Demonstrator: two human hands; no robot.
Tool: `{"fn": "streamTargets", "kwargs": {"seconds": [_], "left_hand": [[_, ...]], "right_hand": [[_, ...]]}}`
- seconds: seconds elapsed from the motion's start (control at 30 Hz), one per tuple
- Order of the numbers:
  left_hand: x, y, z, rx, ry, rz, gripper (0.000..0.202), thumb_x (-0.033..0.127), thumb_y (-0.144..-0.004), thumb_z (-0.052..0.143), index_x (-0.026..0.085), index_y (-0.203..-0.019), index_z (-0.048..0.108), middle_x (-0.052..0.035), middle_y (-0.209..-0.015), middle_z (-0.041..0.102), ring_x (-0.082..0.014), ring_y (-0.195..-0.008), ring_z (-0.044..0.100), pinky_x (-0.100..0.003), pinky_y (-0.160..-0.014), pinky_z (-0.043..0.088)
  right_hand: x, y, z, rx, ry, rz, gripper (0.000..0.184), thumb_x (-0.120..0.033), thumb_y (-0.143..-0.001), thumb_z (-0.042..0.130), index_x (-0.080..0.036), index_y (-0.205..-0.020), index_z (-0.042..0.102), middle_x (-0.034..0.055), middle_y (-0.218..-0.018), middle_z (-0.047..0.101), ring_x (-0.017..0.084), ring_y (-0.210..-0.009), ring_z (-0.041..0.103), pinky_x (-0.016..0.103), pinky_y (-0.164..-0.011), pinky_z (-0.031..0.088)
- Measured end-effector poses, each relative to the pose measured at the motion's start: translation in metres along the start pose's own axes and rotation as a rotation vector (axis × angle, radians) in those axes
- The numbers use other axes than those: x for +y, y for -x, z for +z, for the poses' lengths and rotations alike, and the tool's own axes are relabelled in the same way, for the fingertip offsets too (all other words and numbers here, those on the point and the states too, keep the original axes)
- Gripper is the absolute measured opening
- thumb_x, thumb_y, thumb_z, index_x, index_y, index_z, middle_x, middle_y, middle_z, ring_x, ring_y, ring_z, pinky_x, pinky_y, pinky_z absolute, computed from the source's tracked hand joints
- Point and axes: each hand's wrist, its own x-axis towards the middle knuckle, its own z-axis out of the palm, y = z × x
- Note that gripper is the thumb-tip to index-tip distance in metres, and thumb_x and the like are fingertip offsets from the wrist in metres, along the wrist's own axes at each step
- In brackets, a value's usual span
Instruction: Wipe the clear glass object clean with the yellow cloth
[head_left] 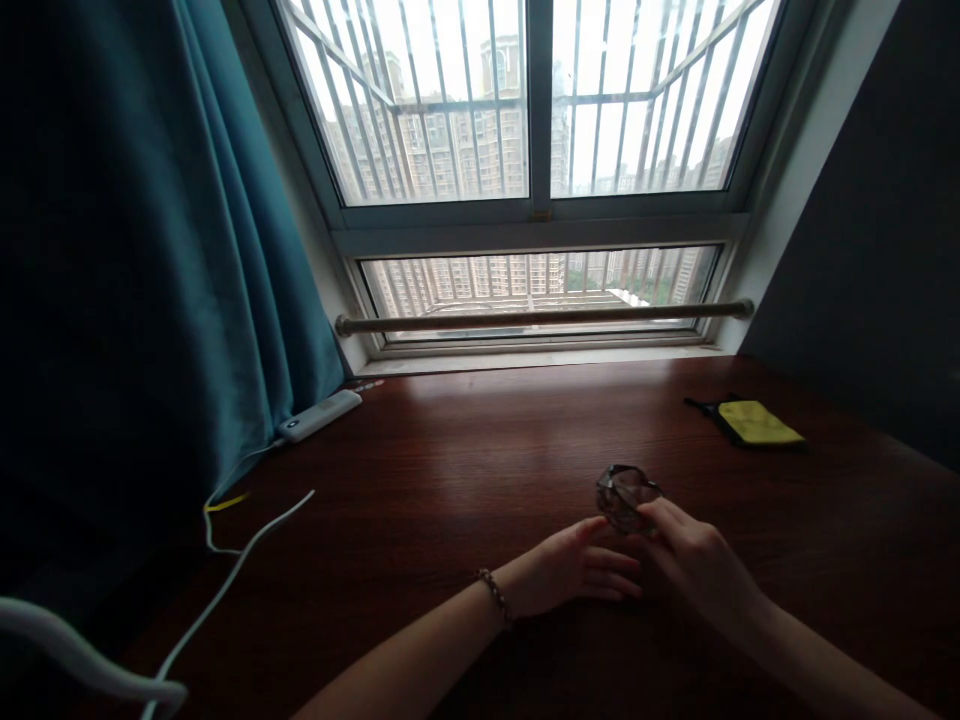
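Observation:
My right hand (pixel 694 555) pinches the near right side of a small see-through glass bowl (pixel 619 495) with a faceted wall and a dark-looking rim. The bowl appears tilted above the brown wooden desk (pixel 465 450); whether it touches the wood I cannot tell. Close by on its left is my left hand (pixel 559 572), fingers stretched out and apart, with a beaded bracelet (pixel 495 592) on the wrist. Its thumb tip reaches the bowl's lower left edge, and contact there is unclear. My right fingers partly cover the bowl.
A yellow and black pouch or cloth (pixel 757 422) lies at the back right. On the left are a white power strip (pixel 321 415), white cables (pixel 240 560) and a blue curtain (pixel 255 300). A metal rail (pixel 540 319) crosses the window behind the desk.

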Motion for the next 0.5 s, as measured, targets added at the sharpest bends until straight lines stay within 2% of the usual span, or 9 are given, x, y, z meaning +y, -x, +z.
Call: {"fn": "streamTargets", "kwargs": {"seconds": [0.07, 0.2, 0.3, 0.4, 0.5], "left_hand": [[-0.002, -0.001, 0.002, 0.036, -0.028, -0.002, 0.051, 0.042, -0.081, 0.049, 0.018, -0.125, 0.039, -0.0178, -0.114, 0.056, -0.0266, -0.100, 0.057, -0.047, -0.097, 0.025], [-0.002, -0.002, 0.004, 0.133, -0.047, -0.025, 0.038, 0.036, -0.084, 0.043, 0.013, -0.115, 0.048, -0.0201, -0.108, 0.058, -0.0260, -0.093, 0.060, -0.046, -0.093, 0.030], [-0.002, -0.003, 0.005, 0.134, -0.062, -0.006, 0.035, 0.034, -0.086, 0.040, 0.012, -0.110, 0.052, -0.0197, -0.108, 0.058, -0.0253, -0.092, 0.060, -0.043, -0.091, 0.033], [-0.002, -0.003, 0.005, 0.124, -0.076, 0.009, 0.035, 0.034, -0.087, 0.039, 0.011, -0.108, 0.054, -0.0192, -0.106, 0.058, -0.0250, -0.091, 0.060, -0.041, -0.088, 0.036], [-0.002, -0.002, 0.005, 0.118, -0.089, 0.013, 0.035, 0.034, -0.087, 0.039, 0.011, -0.107, 0.054, -0.0192, -0.106, 0.058, -0.0248, -0.091, 0.060, -0.040, -0.087, 0.037]], "right_hand": [[0.039, 0.021, -0.018, 0.019, 0.101, 0.022, 0.015, -0.029, -0.088, 0.039, -0.020, -0.096, 0.048, 0.0068, -0.090, 0.059, 0.022, -0.077, 0.061, 0.032, -0.064, 0.048], [0.127, 0.070, -0.059, 0.096, 0.319, 0.072, 0.025, -0.043, -0.085, 0.042, -0.021, -0.097, 0.049, 0.0080, -0.093, 0.060, 0.025, -0.079, 0.062, 0.036, -0.066, 0.050], [0.177, 0.101, -0.087, 0.117, 0.452, 0.124, 0.028, -0.047, -0.082, 0.046, -0.024, -0.097, 0.049, 0.0091, -0.097, 0.060, 0.027, -0.082, 0.062, 0.038, -0.064, 0.051], [0.195, 0.108, -0.104, 0.112, 0.510, 0.144, 0.028, -0.048, -0.081, 0.047, -0.027, -0.098, 0.049, 0.0087, -0.098, 0.060, 0.027, -0.085, 0.061, 0.038, -0.067, 0.050], [0.188, 0.088, -0.108, 0.085, 0.473, 0.145, 0.025, -0.046, -0.084, 0.045, -0.025, -0.096, 0.049, 0.0088, -0.097, 0.059, 0.026, -0.083, 0.061, 0.036, -0.067, 0.048]]}}
